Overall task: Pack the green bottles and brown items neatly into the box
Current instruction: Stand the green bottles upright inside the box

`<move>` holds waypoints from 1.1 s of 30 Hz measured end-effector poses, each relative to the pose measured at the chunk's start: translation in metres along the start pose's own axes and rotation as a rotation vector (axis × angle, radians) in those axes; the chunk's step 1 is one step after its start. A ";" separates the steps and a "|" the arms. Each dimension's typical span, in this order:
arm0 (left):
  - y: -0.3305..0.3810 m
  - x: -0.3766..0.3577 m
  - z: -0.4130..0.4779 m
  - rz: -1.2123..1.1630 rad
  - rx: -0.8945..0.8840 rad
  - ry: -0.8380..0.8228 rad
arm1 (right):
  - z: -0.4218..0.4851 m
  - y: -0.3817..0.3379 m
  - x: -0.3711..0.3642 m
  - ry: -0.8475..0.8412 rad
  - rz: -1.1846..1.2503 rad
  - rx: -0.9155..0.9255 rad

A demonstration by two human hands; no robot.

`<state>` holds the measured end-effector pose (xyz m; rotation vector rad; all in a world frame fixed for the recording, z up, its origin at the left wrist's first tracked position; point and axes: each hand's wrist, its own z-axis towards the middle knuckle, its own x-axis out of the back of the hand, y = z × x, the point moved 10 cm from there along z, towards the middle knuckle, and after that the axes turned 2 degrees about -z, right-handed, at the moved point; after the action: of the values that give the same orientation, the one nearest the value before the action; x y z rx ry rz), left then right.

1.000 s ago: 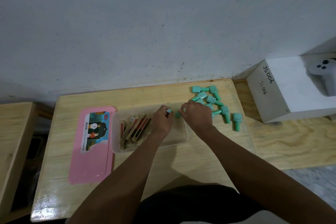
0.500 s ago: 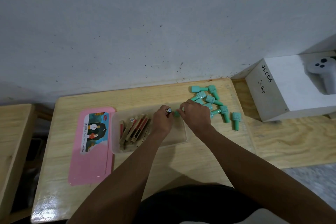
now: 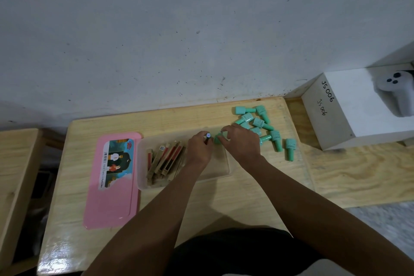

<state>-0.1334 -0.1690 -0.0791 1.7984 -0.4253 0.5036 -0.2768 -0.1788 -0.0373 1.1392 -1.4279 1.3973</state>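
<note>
I have both forearms stretched forward and angled inward — the hands nearly meet. My left hand (image 3: 199, 150) curls its fingers round a small capped item (image 3: 208, 135); my right hand (image 3: 243, 141) pinches a green bottle (image 3: 216, 139) — knuckles up.

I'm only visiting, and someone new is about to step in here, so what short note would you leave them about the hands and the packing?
Left hand: grips a small round-ended item over the box; I cannot tell what it is.
Right hand: pinches one green bottle over the clear box.
Done: brown items lie in the box's left part.
Left to do: loose green bottles lie on the table right of the box. The pink lid lies off, to its left.
</note>
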 end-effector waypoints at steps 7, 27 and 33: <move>-0.002 0.005 -0.002 0.068 0.021 0.059 | -0.021 0.027 0.015 0.090 0.089 -0.070; 0.008 0.007 -0.003 0.252 -0.025 0.110 | -0.045 0.044 -0.020 -0.181 0.389 -0.171; 0.002 0.010 -0.006 0.215 0.022 0.139 | -0.051 0.055 -0.024 -0.217 0.494 -0.207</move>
<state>-0.1264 -0.1644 -0.0705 1.7344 -0.5203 0.7808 -0.3257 -0.1274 -0.0716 0.8549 -2.0603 1.4350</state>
